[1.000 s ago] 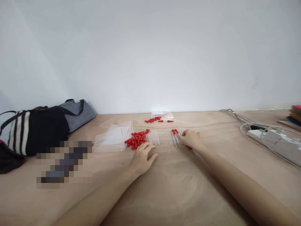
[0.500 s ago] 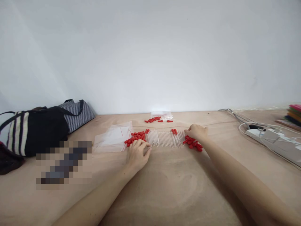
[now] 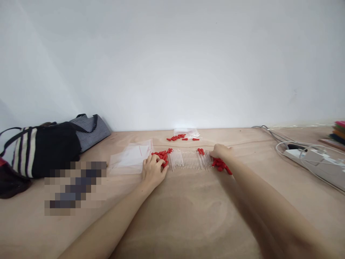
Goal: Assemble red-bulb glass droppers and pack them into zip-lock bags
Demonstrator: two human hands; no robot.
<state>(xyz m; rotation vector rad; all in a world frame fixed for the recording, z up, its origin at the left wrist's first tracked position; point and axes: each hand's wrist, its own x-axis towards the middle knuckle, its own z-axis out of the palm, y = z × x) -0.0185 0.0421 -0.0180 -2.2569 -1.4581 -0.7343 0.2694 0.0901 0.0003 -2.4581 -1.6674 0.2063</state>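
My left hand (image 3: 153,169) rests on the left heap of small red bulb-shaped pieces (image 3: 162,154). Its fingers curl over the heap, and a red bulb-shaped piece shows between the thumb and the fingers. To the right of it lies a row of thin clear sticks or tubes (image 3: 185,159), side by side, with a few red pieces (image 3: 201,151) on top near the right end. At that end my right hand (image 3: 221,152) bends down with its fingers together; the fingertips are mostly hidden. Partly under this hand is a second red heap (image 3: 221,165).
Clear plastic bags (image 3: 130,158) lie left of the row. Behind it are more red pieces (image 3: 176,137) and a small bag (image 3: 185,132). Black and striped bags (image 3: 54,147) stand at left, near a blurred-out patch (image 3: 78,187). A power strip (image 3: 315,162) with cables sits at right.
My left hand has shifted left from the near end of the row onto the red heap and closed its fingers there. My right hand has moved slightly left, toward the row's end.
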